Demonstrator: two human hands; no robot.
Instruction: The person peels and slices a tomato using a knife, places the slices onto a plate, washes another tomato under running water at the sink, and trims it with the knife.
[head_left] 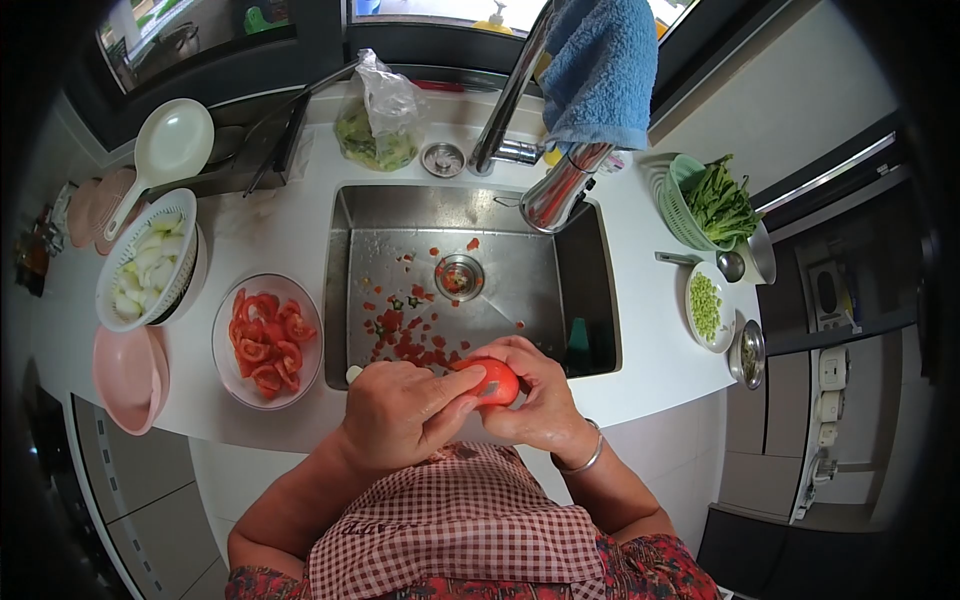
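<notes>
Over the front edge of the sink, my right hand (535,396) is wrapped round a red tomato (500,380). My left hand (405,408) is closed on what looks like a small knife, mostly hidden in the fist. Its pale handle end (353,374) pokes out on the left, and a small grey patch, perhaps the blade, shows against the tomato. The left thumb and a finger touch the tomato. Below lies the steel sink (520,270), with red tomato peelings (405,335) scattered over its bottom. A clear bowl of cut tomatoes (268,340) stands left of the sink.
On the left are a white basket of pale cut vegetables (150,262), a pink basin (130,385) and a ladle (172,140). A tap (555,195) with a blue towel (603,80) overhangs the sink. Greens (718,203) and a plate of chopped green pieces (706,307) stand right.
</notes>
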